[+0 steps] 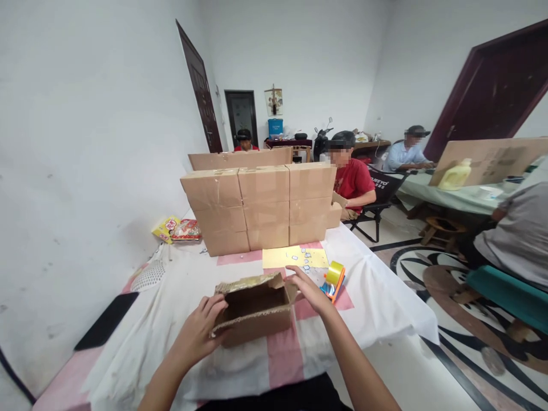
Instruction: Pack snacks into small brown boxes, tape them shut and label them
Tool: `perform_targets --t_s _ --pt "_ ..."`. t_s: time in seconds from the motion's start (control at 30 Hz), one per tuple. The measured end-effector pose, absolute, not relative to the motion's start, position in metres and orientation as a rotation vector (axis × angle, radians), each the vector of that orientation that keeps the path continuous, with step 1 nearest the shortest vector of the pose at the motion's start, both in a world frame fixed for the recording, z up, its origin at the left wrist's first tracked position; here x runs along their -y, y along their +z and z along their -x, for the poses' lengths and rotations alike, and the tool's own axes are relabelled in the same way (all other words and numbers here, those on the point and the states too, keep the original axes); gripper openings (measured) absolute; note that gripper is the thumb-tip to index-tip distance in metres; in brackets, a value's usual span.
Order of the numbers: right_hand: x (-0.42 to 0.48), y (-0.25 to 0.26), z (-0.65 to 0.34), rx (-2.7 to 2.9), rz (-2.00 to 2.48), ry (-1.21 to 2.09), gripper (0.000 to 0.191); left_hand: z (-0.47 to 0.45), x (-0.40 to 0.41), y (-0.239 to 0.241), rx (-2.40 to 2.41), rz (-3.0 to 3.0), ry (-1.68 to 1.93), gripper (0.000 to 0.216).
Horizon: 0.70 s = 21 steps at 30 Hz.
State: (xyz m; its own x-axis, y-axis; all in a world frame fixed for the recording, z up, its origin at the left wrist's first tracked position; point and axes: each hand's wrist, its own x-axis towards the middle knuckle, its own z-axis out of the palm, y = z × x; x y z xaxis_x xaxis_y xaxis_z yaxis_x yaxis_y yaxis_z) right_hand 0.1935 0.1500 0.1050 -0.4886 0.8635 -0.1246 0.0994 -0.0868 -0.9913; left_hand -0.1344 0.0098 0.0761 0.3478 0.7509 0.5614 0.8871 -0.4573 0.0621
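A small open cardboard box (257, 319) lies on the table right in front of me, its flaps up and its inside empty. My left hand (201, 331) grips the box's near left corner, fingers curled over the rim. My right hand (306, 288) rests at the box's right flap with fingers stretched out, touching the flap's edge. Just right of that hand sits a tape dispenser (334, 279) with a yellow roll and an orange and blue handle.
A wall of stacked sealed cartons (261, 205) stands across the table behind a yellow sheet (291, 257). A black flat object (107, 319) and snack packets (177, 228) lie at the left. Several people sit at tables beyond and to the right.
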Motion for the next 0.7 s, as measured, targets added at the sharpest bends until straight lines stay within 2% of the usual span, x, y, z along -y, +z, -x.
perform_targets --t_s 0.23,0.4,0.57,0.7 --pt "-0.164 0.061 -0.197 1.672 0.977 1.465 0.044 0.148 -0.010 0.039 1.498 2.104 -1.408 0.062" --pt "-0.157 0.075 -0.195 1.795 1.022 1.195 0.039 0.134 -0.004 0.020 1.734 1.747 -1.780 0.068" --pt "-0.158 0.105 -0.189 1.984 1.072 0.988 0.034 0.119 0.010 0.000 2.111 1.686 -1.724 0.041" --pt "-0.159 0.118 -0.183 2.154 1.274 0.836 0.040 0.121 0.015 -0.001 2.121 1.747 -1.608 0.039"
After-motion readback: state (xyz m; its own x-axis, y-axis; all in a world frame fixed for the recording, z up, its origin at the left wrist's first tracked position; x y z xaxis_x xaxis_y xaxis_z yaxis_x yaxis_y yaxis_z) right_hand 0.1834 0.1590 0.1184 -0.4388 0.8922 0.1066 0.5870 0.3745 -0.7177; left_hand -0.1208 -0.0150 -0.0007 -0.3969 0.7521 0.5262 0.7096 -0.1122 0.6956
